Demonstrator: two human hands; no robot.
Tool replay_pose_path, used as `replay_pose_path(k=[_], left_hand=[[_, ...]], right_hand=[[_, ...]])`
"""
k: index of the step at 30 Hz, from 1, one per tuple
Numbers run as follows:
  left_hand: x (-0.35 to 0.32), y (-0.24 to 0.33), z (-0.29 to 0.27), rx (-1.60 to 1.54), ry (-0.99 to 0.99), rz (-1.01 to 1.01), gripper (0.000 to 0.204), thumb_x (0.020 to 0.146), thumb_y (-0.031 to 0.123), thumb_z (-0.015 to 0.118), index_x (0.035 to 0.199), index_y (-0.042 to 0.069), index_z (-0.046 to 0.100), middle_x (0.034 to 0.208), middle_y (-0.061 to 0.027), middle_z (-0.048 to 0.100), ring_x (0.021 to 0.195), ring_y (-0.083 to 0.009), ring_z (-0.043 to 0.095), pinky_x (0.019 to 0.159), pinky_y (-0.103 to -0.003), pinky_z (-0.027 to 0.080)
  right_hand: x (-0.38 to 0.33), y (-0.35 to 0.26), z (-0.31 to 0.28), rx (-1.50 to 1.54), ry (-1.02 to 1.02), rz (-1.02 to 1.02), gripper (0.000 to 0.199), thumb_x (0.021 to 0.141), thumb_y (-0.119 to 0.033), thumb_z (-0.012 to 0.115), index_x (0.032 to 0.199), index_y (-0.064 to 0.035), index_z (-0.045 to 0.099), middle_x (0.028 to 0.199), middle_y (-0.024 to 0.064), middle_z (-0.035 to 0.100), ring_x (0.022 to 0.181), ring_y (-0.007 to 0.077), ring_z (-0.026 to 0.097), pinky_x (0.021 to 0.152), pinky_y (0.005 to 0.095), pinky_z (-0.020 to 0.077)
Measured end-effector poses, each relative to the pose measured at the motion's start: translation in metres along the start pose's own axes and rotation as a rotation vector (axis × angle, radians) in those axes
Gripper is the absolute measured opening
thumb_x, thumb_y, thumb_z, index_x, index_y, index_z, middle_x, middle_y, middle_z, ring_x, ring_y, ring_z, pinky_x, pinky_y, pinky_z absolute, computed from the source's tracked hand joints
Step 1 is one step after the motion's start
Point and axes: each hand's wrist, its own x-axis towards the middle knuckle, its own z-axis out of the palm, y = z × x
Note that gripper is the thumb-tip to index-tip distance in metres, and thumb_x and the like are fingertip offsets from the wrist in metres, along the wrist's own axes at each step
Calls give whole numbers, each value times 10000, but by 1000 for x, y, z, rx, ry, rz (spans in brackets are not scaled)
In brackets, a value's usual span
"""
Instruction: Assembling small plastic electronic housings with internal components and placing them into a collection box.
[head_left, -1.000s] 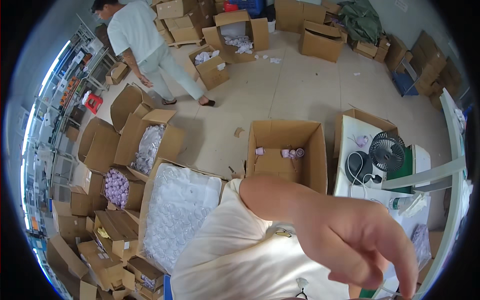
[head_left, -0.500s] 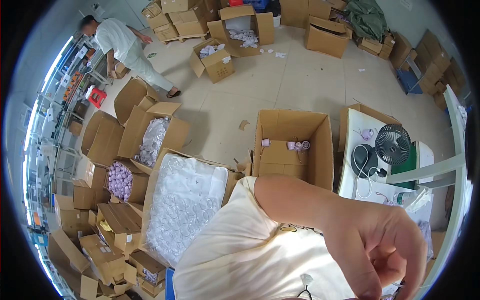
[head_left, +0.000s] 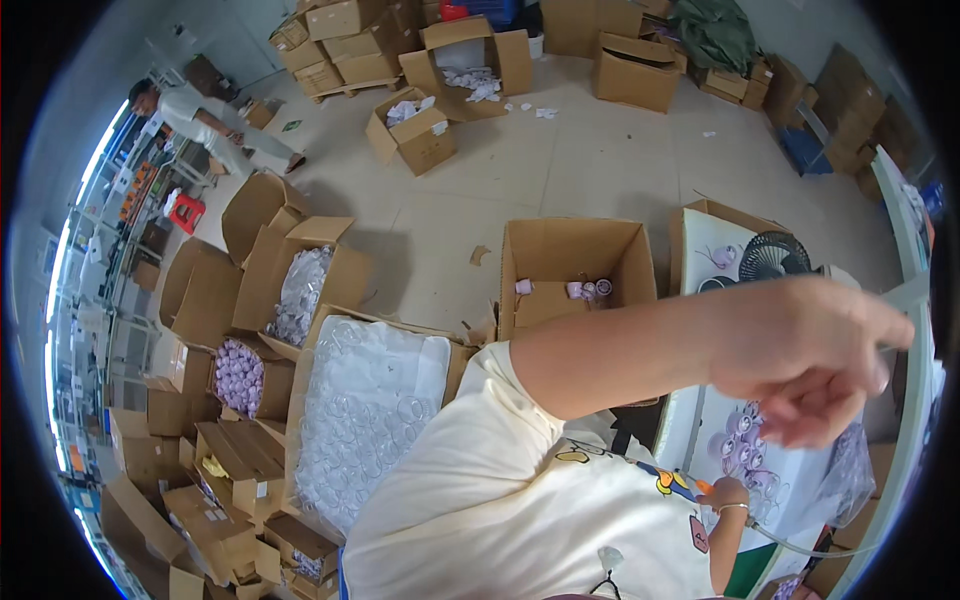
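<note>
My left arm crosses the picture, and my left hand [head_left: 810, 365] hangs over the white table [head_left: 690, 400] near the pale rail [head_left: 905, 290]. Its fingers are partly bent and blurred, so I cannot make out anything in them. Lower down, my right hand [head_left: 730, 493], with a bracelet at the wrist, is closed on a slim orange tool [head_left: 705, 487]. Beside that hand, several small lilac round parts with wires [head_left: 742, 440] lie clustered on the table. A clear plastic bag [head_left: 845, 480] rests near them by the rail.
An open carton [head_left: 575, 235] holding a few lilac parts stands beyond my arm. A black fan [head_left: 775, 255] is partly hidden by my forearm. A carton of clear round plastic pieces [head_left: 370, 420] and several other cartons [head_left: 240, 470] stand left. A person [head_left: 210, 125] is far left.
My left hand has risen from the lower right to above the table. My right hand with the orange tool and the lilac cluster have come into view. The other person has shifted left.
</note>
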Motion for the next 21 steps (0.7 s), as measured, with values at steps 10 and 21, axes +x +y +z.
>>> replay_pose_path(k=[10,21], left_hand=[[1,-45,42,-118,-413,305,327,857,-54,532,1184,-69,531,1105,-133,629,440,-43,427,374,-169,310],[6,-61,40,-239,-365,392,323,843,-50,581,1164,-55,553,1108,-119,625,453,-42,398,392,-160,312]], right_hand=[[-2,-17,-5,42,26,-16,406,674,-480,702,778,-87,698,739,64,680,708,206,670,681,339,532],[14,-27,14,56,76,-48,422,678,-482,690,831,-88,697,833,92,678,788,244,662,719,363,528]])
